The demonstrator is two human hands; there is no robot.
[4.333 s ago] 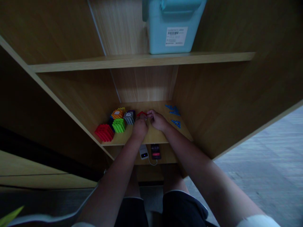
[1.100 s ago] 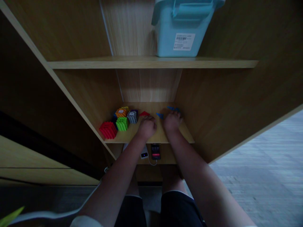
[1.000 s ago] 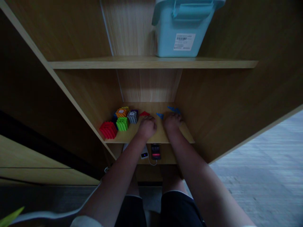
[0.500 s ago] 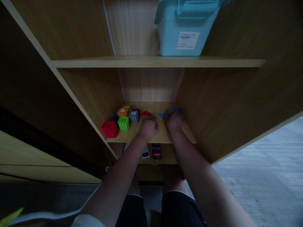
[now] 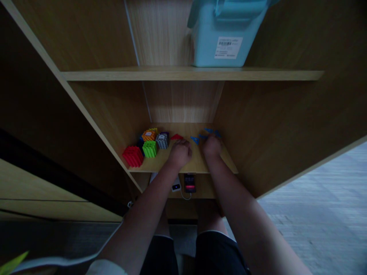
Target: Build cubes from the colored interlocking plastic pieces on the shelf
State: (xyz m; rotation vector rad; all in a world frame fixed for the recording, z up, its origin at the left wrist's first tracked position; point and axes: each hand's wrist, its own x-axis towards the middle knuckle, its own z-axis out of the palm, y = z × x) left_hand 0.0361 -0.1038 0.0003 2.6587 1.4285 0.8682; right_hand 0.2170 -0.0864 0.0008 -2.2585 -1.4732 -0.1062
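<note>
On the middle shelf my left hand (image 5: 180, 153) is closed, fingers curled, just in front of a red triangular piece (image 5: 177, 136). Whatever it may hold is hidden by the fist. My right hand (image 5: 212, 146) is curled closed among several blue triangular pieces, and its fingertips are hidden from me. One blue triangle (image 5: 195, 139) lies between the two hands. Another blue piece (image 5: 208, 130) lies beyond the right hand, and a blue piece (image 5: 203, 136) shows at its left edge.
Ribbed stacks stand at the shelf's left: red (image 5: 133, 156), green (image 5: 150, 149), grey (image 5: 162, 141) and orange (image 5: 149, 135). A light-blue bin (image 5: 226, 34) sits on the upper shelf (image 5: 160, 75). Below, a phone (image 5: 189, 183) lies by a white cabled device (image 5: 176, 186).
My right hand has shifted very slightly, and the blue piece at its left edge shows a little more. The left hand stays nearly still.
</note>
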